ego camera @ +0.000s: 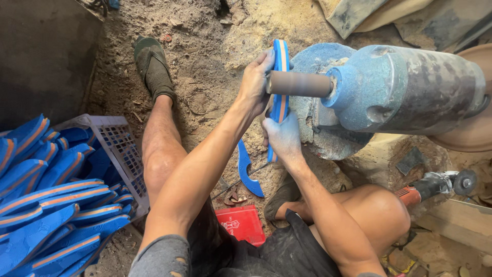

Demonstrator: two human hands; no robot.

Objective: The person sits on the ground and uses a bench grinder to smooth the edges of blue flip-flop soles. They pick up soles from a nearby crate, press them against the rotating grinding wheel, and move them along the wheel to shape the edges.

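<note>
A blue sandal sole with an orange stripe (pixel 280 56) stands on edge against the brown sanding drum (pixel 300 84) of a blue motor (pixel 405 87). My left hand (pixel 254 79) grips the sole's upper part, next to the drum's tip. My right hand (pixel 282 137), dusted with blue powder, holds the sole's lower part from below. The sole's middle is hidden behind the drum and my fingers.
A grey plastic crate (pixel 120 149) at the left holds several blue and orange soles (pixel 51 205). A blue wrench-shaped piece (pixel 247 172) and a red box (pixel 242 224) lie on the dusty floor between my legs. An angle grinder (pixel 435 185) lies at the right.
</note>
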